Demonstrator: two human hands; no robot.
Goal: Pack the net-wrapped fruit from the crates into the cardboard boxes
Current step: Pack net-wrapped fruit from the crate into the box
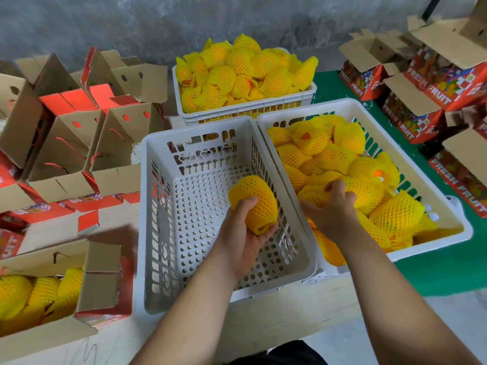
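Note:
My left hand (241, 233) grips one yellow net-wrapped fruit (257, 201) above the empty white crate (155, 206) in the middle. My right hand (333, 209) reaches into the right white crate (448, 206), which holds several net-wrapped fruits, and its fingers curl round one of them (363, 188). An open cardboard box (102, 275) at the near left holds several wrapped fruits (39, 293).
A third white crate (245, 109) heaped with wrapped fruit stands at the back centre. Open brown and red cardboard boxes (68, 143) crowd the left side. More red "FRESH FRUIT" boxes (411, 119) stand on a green surface at the right. A grey wall runs behind.

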